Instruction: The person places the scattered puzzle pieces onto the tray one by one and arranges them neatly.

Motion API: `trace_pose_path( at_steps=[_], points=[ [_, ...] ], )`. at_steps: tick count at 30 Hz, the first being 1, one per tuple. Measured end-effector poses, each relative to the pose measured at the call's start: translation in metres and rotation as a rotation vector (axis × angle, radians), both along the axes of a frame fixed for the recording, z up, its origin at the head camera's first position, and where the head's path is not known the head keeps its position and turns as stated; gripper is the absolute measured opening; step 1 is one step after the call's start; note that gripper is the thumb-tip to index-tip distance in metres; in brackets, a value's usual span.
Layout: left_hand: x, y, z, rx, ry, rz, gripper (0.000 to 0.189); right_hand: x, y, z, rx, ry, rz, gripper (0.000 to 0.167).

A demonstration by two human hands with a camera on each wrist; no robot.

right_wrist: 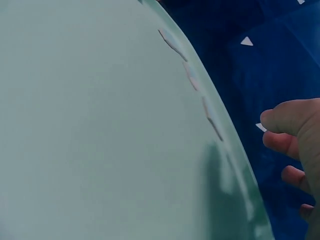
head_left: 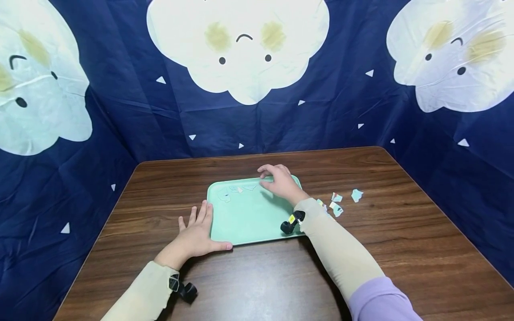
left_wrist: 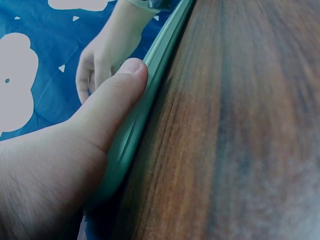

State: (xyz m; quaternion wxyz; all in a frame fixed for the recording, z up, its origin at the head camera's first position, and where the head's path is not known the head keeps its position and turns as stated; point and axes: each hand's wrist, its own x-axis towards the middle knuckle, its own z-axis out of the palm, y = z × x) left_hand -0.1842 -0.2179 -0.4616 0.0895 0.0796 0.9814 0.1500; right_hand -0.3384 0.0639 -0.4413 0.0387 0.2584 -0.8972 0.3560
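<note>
A mint-green tray (head_left: pixel 249 218) lies on the table, with several flat, irregular pale-blue pieces (head_left: pixel 225 196) in a row along its far side. My left hand (head_left: pixel 194 238) rests at the tray's near left corner, fingers spread along the left side. In the left wrist view its thumb (left_wrist: pixel 120 95) lies against the green rim. Above the tray's far right part hovers my right hand (head_left: pixel 283 183), fingers loosely bent and nothing seen between them. The right wrist view shows these fingers (right_wrist: pixel 285 142) apart from the row of thin pieces (right_wrist: pixel 172 46).
More printed pieces lie on the wooden table (head_left: pixel 401 232) right of the tray, among them one piece (head_left: pixel 336 209) near the right forearm and another (head_left: pixel 357 195) farther right. The forearm partly covers this group. A blue cloth (head_left: pixel 257 125) with white clouds hangs behind the table.
</note>
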Motion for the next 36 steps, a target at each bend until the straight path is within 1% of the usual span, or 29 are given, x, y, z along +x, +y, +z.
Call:
trace_pose_path(
  at_steps=[9,16,23,28,36],
  points=[
    [0.002,0.000,0.002,0.010,0.009,-0.002,0.151,0.003,0.033,0.010,0.038,0.034,0.020,0.036],
    [0.003,-0.001,0.001,0.012,0.009,0.002,0.151,0.009,0.060,0.015,-0.009,-0.014,-0.004,0.038],
    [0.003,-0.002,-0.001,0.013,0.008,0.004,0.151,0.014,0.092,0.013,-0.010,-0.015,-0.042,0.039],
    [0.003,-0.002,0.001,0.018,0.009,0.001,0.150,0.019,0.121,0.012,-0.044,-0.029,-0.066,0.038],
    [0.003,0.000,0.004,0.022,0.003,-0.003,0.149,0.027,0.171,0.001,-0.096,-0.010,-0.075,0.039]
  ],
)
